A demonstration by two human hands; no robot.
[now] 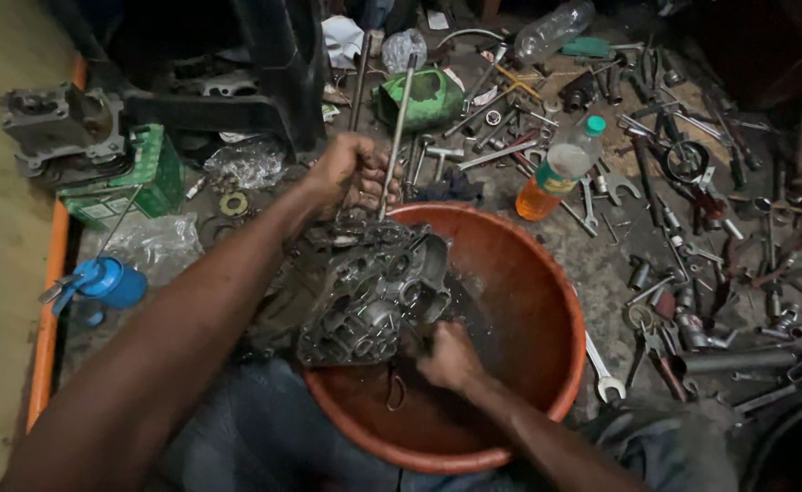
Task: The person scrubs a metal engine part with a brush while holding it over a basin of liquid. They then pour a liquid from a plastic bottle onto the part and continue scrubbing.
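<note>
A grey metal engine casing (374,292) rests tilted on the left rim of a round orange basin (538,310) holding dark liquid. My left hand (351,173) grips the far top of the casing, close to a long metal rod (399,128) that stands up from it. My right hand (451,355) is inside the basin at the casing's lower right edge, fingers closed; whatever it holds is hidden.
Many wrenches and sockets (674,182) litter the floor to the right. A plastic bottle of orange liquid (560,173) stands beside the basin. A blue oil can (114,282), green boxes (137,178) and an engine cylinder (59,132) lie left.
</note>
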